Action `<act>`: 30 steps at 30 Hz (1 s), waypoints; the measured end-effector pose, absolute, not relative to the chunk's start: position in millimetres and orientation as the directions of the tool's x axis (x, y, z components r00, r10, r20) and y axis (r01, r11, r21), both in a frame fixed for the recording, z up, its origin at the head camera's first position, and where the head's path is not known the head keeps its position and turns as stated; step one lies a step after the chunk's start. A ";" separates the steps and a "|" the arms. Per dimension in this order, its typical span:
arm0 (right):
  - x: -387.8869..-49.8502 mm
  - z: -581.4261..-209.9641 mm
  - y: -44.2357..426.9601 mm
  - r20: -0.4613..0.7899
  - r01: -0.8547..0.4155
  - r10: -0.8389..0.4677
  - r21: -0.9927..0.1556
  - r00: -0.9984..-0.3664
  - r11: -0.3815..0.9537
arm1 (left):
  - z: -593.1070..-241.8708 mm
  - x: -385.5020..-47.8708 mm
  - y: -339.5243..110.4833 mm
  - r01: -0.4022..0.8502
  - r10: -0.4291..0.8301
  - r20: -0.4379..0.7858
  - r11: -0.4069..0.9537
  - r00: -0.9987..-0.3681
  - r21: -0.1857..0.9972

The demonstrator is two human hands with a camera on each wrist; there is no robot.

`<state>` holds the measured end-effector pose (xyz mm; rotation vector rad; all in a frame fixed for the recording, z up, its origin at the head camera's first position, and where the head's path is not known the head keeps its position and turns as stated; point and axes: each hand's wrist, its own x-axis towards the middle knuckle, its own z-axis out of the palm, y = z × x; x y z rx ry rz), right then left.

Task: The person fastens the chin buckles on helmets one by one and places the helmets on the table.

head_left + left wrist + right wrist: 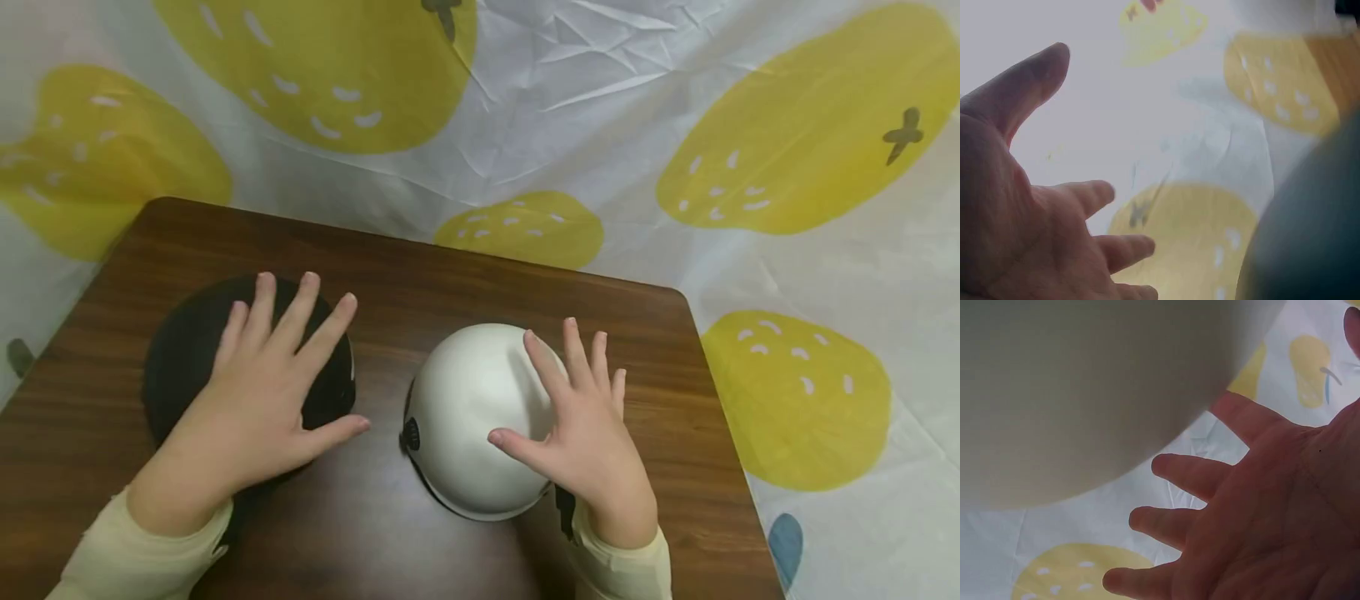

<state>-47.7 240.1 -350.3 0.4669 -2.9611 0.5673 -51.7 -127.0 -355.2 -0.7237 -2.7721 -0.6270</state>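
Near edge, bottom of the frame: two pale sleeves (142, 550) enter at lower left and lower right. The left hand (258, 396), left of centre, is spread wide with fingers extended; it grips nothing. The right hand (588, 425), right of centre, is likewise spread wide and grips nothing. Contact between fingertips and either object cannot be confirmed.

Beneath the left hand, at centre left, sits a black helmet (180, 358). Just right of and below the frame's centre, a white helmet (472, 400) rests dome up, with a dark dial (410, 434) at its left edge; the right hand overlaps its right side.

Status, by judgement: both helmets are set on the wooden table (390, 279), apart from each other; no grip is established. Whether placement is complete or handling is outstanding cannot be determined.

Far side, across the top: a lemon-print cloth (570, 75).
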 end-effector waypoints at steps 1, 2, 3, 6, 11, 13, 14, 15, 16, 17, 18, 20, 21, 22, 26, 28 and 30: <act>-47.6 -351.6 240.3 0.143 -0.314 -0.281 -0.346 -0.949 0.884 | -357.5 -51.6 -121.5 0.530 0.438 0.310 0.767 -0.844 0.361; -47.7 -353.2 240.6 0.142 -0.314 -0.282 -0.344 -0.949 0.885 | -359.6 -51.1 -116.1 0.552 0.459 0.313 0.742 -0.832 0.380; -47.6 -354.5 240.7 0.141 -0.315 -0.283 -0.344 -0.949 0.884 | -362.0 -50.6 -110.3 0.567 0.475 0.312 0.719 -0.823 0.402; -47.9 -358.6 241.4 0.138 -0.317 -0.286 -0.339 -0.948 0.886 | -369.3 -48.2 -93.9 0.572 0.505 0.279 0.641 -0.816 0.512; -50.5 -364.6 240.8 0.108 -0.309 -0.289 -0.344 -0.951 0.887 | -386.9 -44.8 -66.8 0.444 0.497 0.172 0.503 -0.850 0.741; -51.7 -366.7 239.8 0.102 -0.311 -0.294 -0.345 -0.950 0.886 | -396.4 -45.0 -56.7 0.362 0.492 0.110 0.453 -0.864 0.815; -52.3 -367.9 239.3 0.100 -0.313 -0.297 -0.344 -0.950 0.885 | -401.0 -45.6 -52.4 0.318 0.491 0.078 0.429 -0.868 0.845; -52.9 -368.9 238.7 0.097 -0.316 -0.301 -0.344 -0.949 0.884 | -405.7 -46.3 -48.5 0.275 0.489 0.045 0.409 -0.871 0.870; -53.5 -370.1 238.5 0.096 -0.318 -0.304 -0.341 -0.948 0.884 | -410.8 -47.6 -44.6 0.237 0.489 0.018 0.391 -0.872 0.889; -54.2 -371.3 238.2 0.096 -0.323 -0.309 -0.336 -0.946 0.885 | -415.5 -48.9 -41.3 0.203 0.490 -0.007 0.374 -0.872 0.905; -54.8 -372.6 238.0 0.095 -0.326 -0.313 -0.333 -0.945 0.885 | -419.6 -50.0 -38.7 0.165 0.489 -0.034 0.358 -0.872 0.919; -56.1 -374.8 237.6 0.100 -0.340 -0.325 -0.322 -0.940 0.884 | -426.7 -52.4 -34.1 0.095 0.491 -0.081 0.323 -0.867 0.942; -56.6 -375.7 237.5 0.104 -0.346 -0.330 -0.318 -0.938 0.883 | -429.5 -53.3 -32.3 0.064 0.492 -0.103 0.310 -0.864 0.949; -57.1 -376.7 237.3 0.110 -0.352 -0.335 -0.314 -0.936 0.882 | -431.9 -54.1 -30.9 0.036 0.492 -0.122 0.300 -0.862 0.953; -58.6 -379.1 236.4 0.125 -0.369 -0.347 -0.339 -0.929 0.866 | -438.9 -57.0 -27.6 -0.053 0.480 -0.184 0.274 -0.858 0.960; -59.2 -379.8 236.0 0.124 -0.372 -0.351 -0.366 -0.928 0.853 | -441.7 -58.7 -27.0 -0.078 0.473 -0.202 0.269 -0.858 0.960; -59.7 -379.7 235.8 0.118 -0.371 -0.354 -0.390 -0.928 0.842 | -445.1 -60.9 -26.7 -0.095 0.469 -0.217 0.270 -0.856 0.958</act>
